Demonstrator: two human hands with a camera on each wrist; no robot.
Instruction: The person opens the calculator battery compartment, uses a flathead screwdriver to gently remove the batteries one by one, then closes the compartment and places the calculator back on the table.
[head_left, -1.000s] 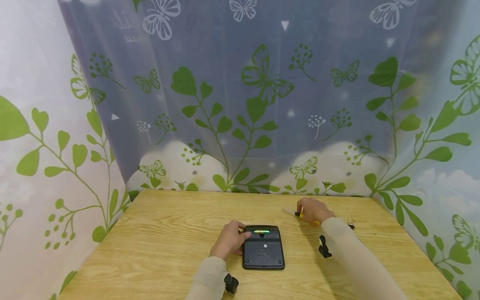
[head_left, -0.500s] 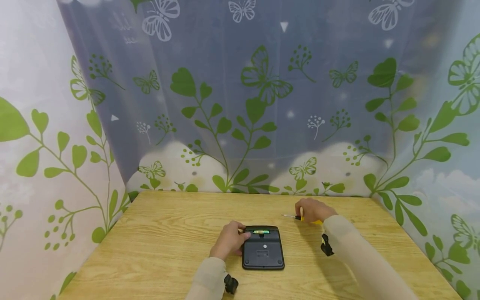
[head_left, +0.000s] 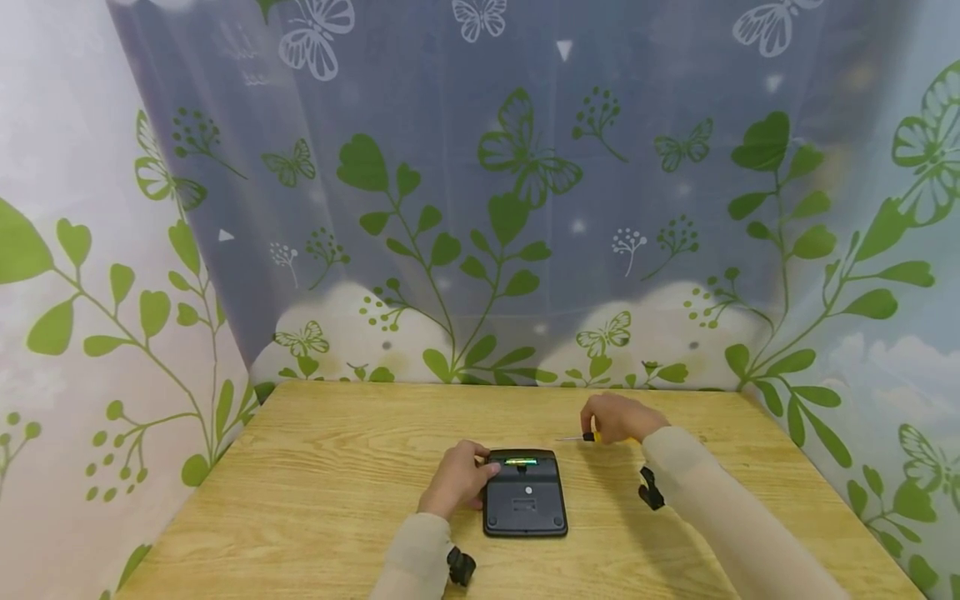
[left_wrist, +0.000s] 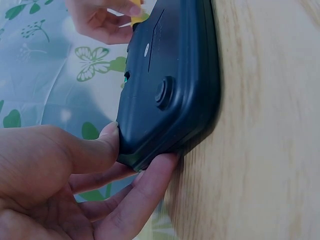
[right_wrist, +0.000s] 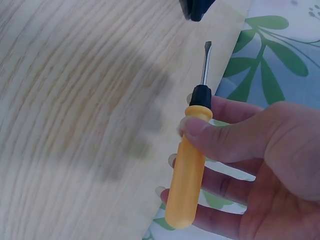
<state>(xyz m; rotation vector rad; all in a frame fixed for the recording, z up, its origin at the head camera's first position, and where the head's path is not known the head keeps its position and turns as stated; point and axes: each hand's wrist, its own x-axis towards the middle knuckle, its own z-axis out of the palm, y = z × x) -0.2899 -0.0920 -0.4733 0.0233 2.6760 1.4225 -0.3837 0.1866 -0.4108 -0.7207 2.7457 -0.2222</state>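
Observation:
A black calculator (head_left: 525, 508) lies back side up on the table, with a green battery (head_left: 521, 462) showing in its slot. My left hand (head_left: 457, 479) grips its far left corner, thumb on top and fingers along the side. In the left wrist view, that thumb and those fingers hold the calculator (left_wrist: 165, 75) by its edge. My right hand (head_left: 617, 418) holds a flat-head screwdriver (right_wrist: 187, 170) by its yellow handle, thumb on one side, fingers on the other. The blade (head_left: 570, 438) points left, just beyond the calculator's far right corner.
The wood-grain table (head_left: 337, 467) reaches back to a patterned curtain (head_left: 465, 208), with further patterned cloth at both sides. Each wrist carries a black camera mount, one on the left sleeve (head_left: 461, 567) and one on the right (head_left: 651, 490).
My right hand has moved left with the screwdriver, toward the calculator. A dark tip seen earlier beside the right sleeve no longer shows. The left hand and calculator stay put.

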